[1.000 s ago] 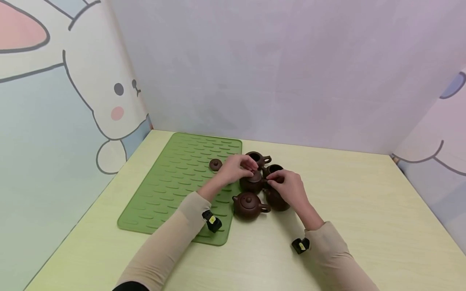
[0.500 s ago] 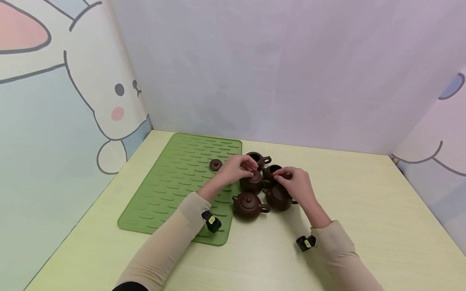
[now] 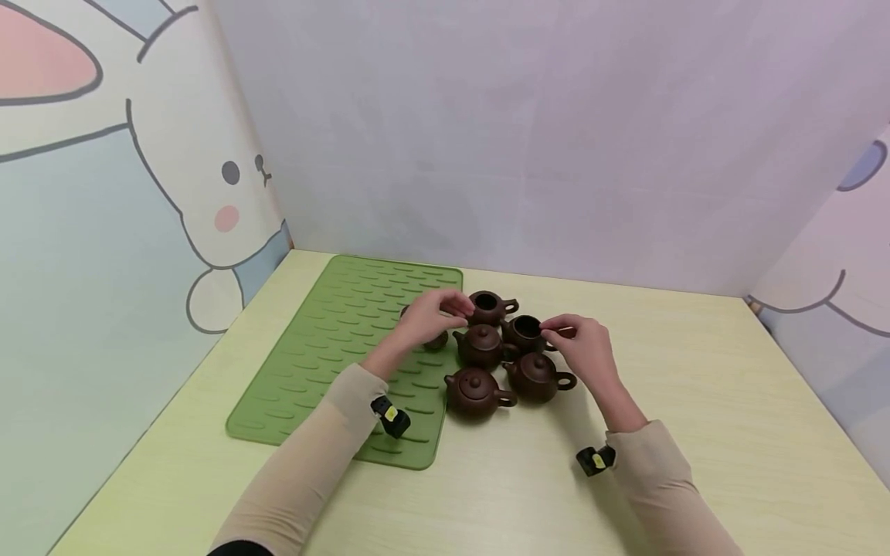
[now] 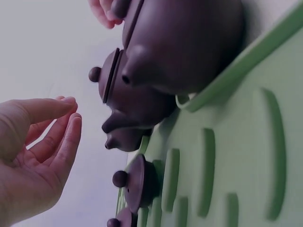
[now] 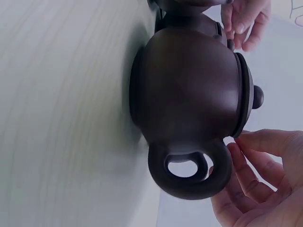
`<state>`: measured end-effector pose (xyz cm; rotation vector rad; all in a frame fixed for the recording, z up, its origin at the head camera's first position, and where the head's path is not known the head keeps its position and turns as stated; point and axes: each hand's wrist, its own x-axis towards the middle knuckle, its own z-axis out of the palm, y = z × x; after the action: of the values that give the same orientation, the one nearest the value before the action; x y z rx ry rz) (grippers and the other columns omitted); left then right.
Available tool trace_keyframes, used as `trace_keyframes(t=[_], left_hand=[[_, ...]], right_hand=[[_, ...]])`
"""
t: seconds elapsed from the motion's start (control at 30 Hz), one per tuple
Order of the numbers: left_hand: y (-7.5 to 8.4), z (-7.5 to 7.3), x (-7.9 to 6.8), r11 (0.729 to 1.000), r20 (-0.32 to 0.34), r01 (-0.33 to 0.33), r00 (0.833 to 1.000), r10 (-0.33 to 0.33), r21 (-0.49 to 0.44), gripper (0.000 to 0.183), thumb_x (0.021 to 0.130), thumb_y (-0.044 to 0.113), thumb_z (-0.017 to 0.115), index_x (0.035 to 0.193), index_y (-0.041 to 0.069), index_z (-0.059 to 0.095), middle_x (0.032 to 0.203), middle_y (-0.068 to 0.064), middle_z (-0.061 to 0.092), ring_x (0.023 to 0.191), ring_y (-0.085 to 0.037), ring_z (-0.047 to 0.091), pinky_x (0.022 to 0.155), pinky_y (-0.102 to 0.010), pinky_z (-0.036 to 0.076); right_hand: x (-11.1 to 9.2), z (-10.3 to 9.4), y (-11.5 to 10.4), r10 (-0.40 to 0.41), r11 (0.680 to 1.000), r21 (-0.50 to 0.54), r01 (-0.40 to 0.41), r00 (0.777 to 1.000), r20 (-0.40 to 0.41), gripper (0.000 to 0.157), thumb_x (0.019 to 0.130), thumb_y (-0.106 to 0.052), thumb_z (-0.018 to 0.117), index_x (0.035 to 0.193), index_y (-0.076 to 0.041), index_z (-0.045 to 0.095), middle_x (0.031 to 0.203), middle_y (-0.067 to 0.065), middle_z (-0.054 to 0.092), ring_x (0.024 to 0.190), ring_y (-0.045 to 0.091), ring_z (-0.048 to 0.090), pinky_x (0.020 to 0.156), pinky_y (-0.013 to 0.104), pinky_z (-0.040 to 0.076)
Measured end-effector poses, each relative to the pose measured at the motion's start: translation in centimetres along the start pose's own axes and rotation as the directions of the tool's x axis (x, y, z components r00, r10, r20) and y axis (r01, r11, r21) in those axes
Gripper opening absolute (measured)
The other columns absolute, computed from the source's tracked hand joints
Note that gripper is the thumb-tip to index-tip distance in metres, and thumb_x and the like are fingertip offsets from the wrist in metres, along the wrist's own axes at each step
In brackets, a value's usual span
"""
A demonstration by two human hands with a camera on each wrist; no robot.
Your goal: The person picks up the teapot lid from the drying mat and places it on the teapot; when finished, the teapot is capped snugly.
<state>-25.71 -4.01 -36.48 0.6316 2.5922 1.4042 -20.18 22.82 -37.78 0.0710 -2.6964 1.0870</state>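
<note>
My left hand (image 3: 434, 315) hovers over the edge of the green mat (image 3: 306, 386). Its fingers are loosely bent, with nothing between them in the left wrist view. A dark brown lid (image 3: 436, 341) lies on the mat below it; another lid (image 4: 125, 218) is partly hidden. My right hand (image 3: 587, 347) has its fingertips beside the rim of a lidless teapot (image 3: 521, 337); whether they touch is unclear. A lidded teapot (image 3: 537, 378) stands in front of it. Left of these are two more lidded teapots, one in the middle (image 3: 480, 347) and one at the front (image 3: 473, 394).
A second lidless teapot (image 3: 497, 310) stands at the back of the cluster, beside the mat's right edge. The pale wooden table (image 3: 730, 401) extends to the right. A plain wall (image 3: 556, 154) rises behind it, and a rabbit-patterned wall (image 3: 208, 193) stands at the left.
My right hand has moved right, off the front right lidded teapot, to the lidless teapot's rim. My left hand has drawn left from the middle teapot's lid, uncovering a lid on the mat.
</note>
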Motion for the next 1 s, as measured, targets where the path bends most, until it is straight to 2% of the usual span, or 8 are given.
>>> trace_keyframes(t=[0.33, 0.7, 1.0], left_hand=[[-1.6, -0.9, -0.2, 1.0, -0.022, 0.011, 1.0, -0.012, -0.028, 0.022, 0.092, 0.004, 0.069, 0.114, 0.003, 0.069, 0.11, -0.012, 0.072, 0.102, -0.023, 0.066, 0.086, -0.033, 0.057], [-3.0, -1.5, -0.6, 0.998, -0.035, 0.046, 0.998, -0.048, -0.031, 0.022, 0.092, 0.005, 0.069, 0.114, 0.004, 0.069, 0.112, -0.012, 0.071, 0.102, -0.024, 0.066, 0.088, -0.034, 0.057], [-4.0, -1.6, -0.8, 0.997, -0.037, 0.063, 0.997, -0.065, -0.041, 0.021, 0.092, 0.002, 0.068, 0.113, 0.003, 0.069, 0.115, -0.014, 0.071, 0.105, -0.027, 0.067, 0.091, -0.037, 0.057]], right_hand=[[0.1, -0.3, 0.8, 0.034, 0.999, 0.011, -0.034, 0.999, -0.011, 0.016, 0.092, -0.015, 0.07, 0.103, -0.006, 0.077, 0.098, 0.016, 0.077, 0.086, 0.025, 0.074, 0.07, 0.025, 0.051], [0.4, -0.5, 1.2, 0.046, 0.999, 0.011, -0.046, 0.999, -0.026, 0.018, 0.093, -0.011, 0.067, 0.106, -0.002, 0.076, 0.103, 0.018, 0.076, 0.092, 0.031, 0.073, 0.068, 0.02, 0.048], [0.4, -0.6, 1.5, 0.061, 0.998, -0.009, -0.061, 0.998, -0.018, 0.019, 0.093, -0.012, 0.068, 0.108, -0.001, 0.075, 0.106, 0.019, 0.075, 0.097, 0.034, 0.072, 0.073, 0.025, 0.049]])
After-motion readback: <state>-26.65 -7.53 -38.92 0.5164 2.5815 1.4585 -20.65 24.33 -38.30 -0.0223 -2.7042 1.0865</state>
